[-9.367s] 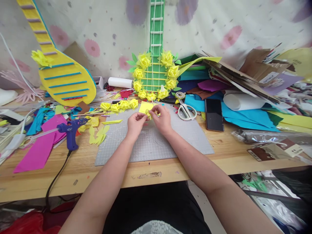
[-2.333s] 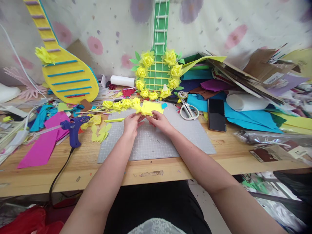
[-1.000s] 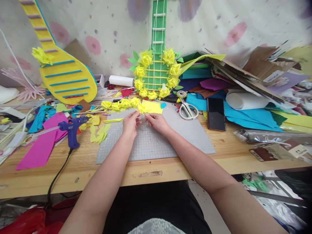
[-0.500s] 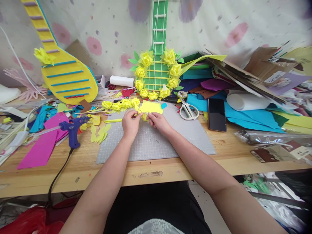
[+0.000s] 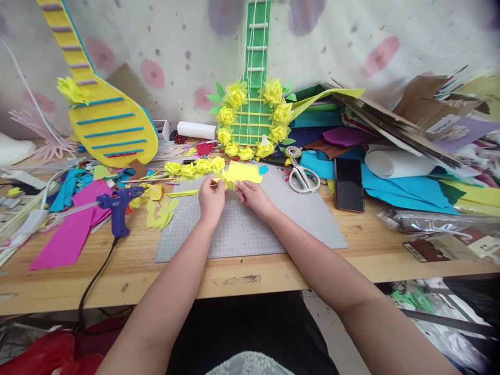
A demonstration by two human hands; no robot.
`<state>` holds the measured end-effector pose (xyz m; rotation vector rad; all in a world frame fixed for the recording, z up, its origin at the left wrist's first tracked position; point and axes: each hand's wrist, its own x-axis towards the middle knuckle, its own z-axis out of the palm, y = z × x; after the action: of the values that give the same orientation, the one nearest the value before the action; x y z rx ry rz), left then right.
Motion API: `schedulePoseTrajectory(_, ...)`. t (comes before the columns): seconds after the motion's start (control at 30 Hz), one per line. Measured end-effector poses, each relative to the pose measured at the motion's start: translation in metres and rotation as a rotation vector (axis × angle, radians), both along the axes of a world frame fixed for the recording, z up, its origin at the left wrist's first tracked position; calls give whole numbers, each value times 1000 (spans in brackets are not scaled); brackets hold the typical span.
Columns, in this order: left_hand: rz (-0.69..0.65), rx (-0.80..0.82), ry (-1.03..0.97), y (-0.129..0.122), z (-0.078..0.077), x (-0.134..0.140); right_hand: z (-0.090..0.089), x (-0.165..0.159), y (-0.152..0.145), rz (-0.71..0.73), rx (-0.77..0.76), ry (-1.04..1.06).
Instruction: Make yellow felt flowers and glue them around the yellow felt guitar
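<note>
Between my hands, above the grey cutting mat [image 5: 250,242], is a small piece of yellow paper [image 5: 229,183], partly folded or curled. My left hand [image 5: 212,197] pinches its left side, fingers closed. From the right, my right hand [image 5: 251,195] grips its edge between thumb and fingers. Just behind lies a flat yellow paper sheet [image 5: 246,172] with a small blue scrap [image 5: 263,170] at its corner. A row of yellow paper flowers [image 5: 195,167] rests behind my left hand. Farther back stands a green paper guitar [image 5: 250,125] ringed with yellow flowers.
A blue glue gun [image 5: 119,208] stands left beside pink paper [image 5: 64,237]. White-handled scissors [image 5: 304,179] and a black phone [image 5: 349,185] lie right of my hands. A yellow paper instrument [image 5: 113,130] leans at the back left; cardboard and coloured sheets [image 5: 406,187] pile up right.
My left hand has turned slightly, and the yellow paper between my hands shows a different side. Both hands keep hold of it in nearly the same place.
</note>
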<state>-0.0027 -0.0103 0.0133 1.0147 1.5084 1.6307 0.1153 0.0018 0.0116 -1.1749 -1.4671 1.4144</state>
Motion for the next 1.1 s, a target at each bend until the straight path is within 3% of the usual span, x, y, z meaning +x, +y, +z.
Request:
schedulePoseTrajectory(0.23,-23,31,29,-3,-3,4,-4,2,2,32,101,-129)
schedulePoseTrajectory(0.57,-63,0,91,-10,-2,-1,6,14,0,64,317,-347)
schedulePoseTrajectory(0.77,-62,-50,-103,-9,-1,2,2,19,3,45,425,-373)
schedulePoseTrajectory(0.9,-41,-55,-247,-9,2,6,1,19,4,62,438,-341)
schedulePoseTrajectory(1.1,-13,-51,-245,-9,2,12,5,17,3,-84,318,-385)
